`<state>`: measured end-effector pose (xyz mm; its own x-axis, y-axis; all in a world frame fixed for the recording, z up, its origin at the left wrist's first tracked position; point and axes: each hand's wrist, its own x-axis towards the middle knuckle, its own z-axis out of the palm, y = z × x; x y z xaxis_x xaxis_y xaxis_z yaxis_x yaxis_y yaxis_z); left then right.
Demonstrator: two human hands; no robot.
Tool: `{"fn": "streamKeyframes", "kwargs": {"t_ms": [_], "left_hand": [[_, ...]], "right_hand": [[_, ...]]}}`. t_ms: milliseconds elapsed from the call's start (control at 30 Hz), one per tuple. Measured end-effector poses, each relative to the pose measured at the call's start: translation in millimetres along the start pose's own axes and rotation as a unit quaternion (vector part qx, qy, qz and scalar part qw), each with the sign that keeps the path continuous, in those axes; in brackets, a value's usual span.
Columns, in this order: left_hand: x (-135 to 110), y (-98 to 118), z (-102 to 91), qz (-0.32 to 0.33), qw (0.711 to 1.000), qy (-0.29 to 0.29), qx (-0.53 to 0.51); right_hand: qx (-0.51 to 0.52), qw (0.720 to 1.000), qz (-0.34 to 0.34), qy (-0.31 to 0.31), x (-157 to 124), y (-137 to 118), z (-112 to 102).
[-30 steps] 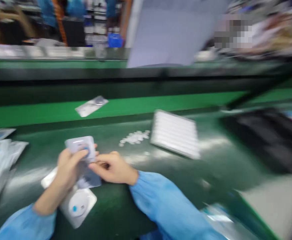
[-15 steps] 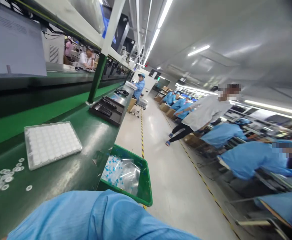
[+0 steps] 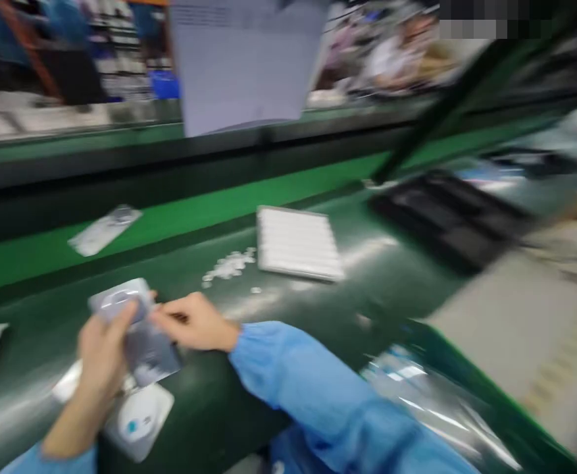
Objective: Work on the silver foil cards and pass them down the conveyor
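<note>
My left hand (image 3: 99,355) grips a clear plastic blister pack (image 3: 150,349) with a round moulded part near its top. At the pack's right edge, my right hand (image 3: 197,322) is closed in a pinch; motion blur hides exactly what its fingertips hold. Beneath the hands lies a pale rounded package (image 3: 145,421) with a blue spot on it. Small translucent rings (image 3: 229,264) are scattered on the green bench beyond my right hand, beside a flat tray (image 3: 298,243) of white pieces.
A green bin (image 3: 495,395) holding clear plastic stands low at right. Black trays (image 3: 451,217) rest farther along the bench. A small clear pack (image 3: 105,230) leans at the back edge. Above hangs a paper sheet (image 3: 249,66); a post (image 3: 416,131) rises at right.
My view has swung left from the aisle to the bench. Both hands and the blister pack are now in sight; before, mainly a blue sleeve showed.
</note>
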<state>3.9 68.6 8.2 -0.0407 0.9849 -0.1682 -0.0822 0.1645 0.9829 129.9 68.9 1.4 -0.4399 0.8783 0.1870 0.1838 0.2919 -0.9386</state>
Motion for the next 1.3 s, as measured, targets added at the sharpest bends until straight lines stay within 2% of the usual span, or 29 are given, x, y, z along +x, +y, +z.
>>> {"fn": "streamKeyframes", "kwargs": {"t_ms": [67,133,300,500,567,633,700,767,867,933,1133,1300], "left_hand": [[-12,9,-33.5,-0.006,0.999,0.048,0.001],[-18,13,-42.8,-0.018,0.998,0.05,-0.031],[-18,13,-32.7,-0.027,0.996,0.027,-0.077],[-19,12,-36.9,-0.016,0.997,0.008,-0.078],[-20,12,-37.0,-0.011,0.997,0.01,-0.07],[-21,11,-35.7,-0.019,0.997,0.009,-0.069],[-22,11,-34.1,-0.03,0.997,0.009,-0.07],[-23,11,-32.9,-0.033,0.997,0.01,-0.063],[-24,10,-31.5,-0.02,0.999,0.01,-0.039],[-25,10,-30.4,-0.009,1.0,0.008,-0.019],[-28,9,-28.0,-0.012,0.999,-0.035,0.022],[-28,6,-28.7,-0.009,0.999,-0.047,0.027]], "right_hand": [[0.036,0.999,0.004,0.006,-2,8,2],[0.047,0.999,0.003,-0.011,-3,14,1],[0.027,0.999,-0.014,-0.017,-9,9,1],[0.0,1.0,-0.024,0.001,-8,10,0],[-0.012,0.999,-0.024,0.047,-7,11,-6],[-0.017,0.992,-0.032,0.12,-6,10,-13],[-0.043,0.979,-0.063,0.188,-6,7,-18],[-0.092,0.964,-0.116,0.221,-7,3,-21],[-0.143,0.951,-0.186,0.2,-9,-1,-18],[-0.15,0.95,-0.208,0.177,-10,-1,-15],[-0.169,0.947,-0.216,0.167,-12,5,-11],[-0.178,0.947,-0.213,0.161,-11,7,-12]]}}
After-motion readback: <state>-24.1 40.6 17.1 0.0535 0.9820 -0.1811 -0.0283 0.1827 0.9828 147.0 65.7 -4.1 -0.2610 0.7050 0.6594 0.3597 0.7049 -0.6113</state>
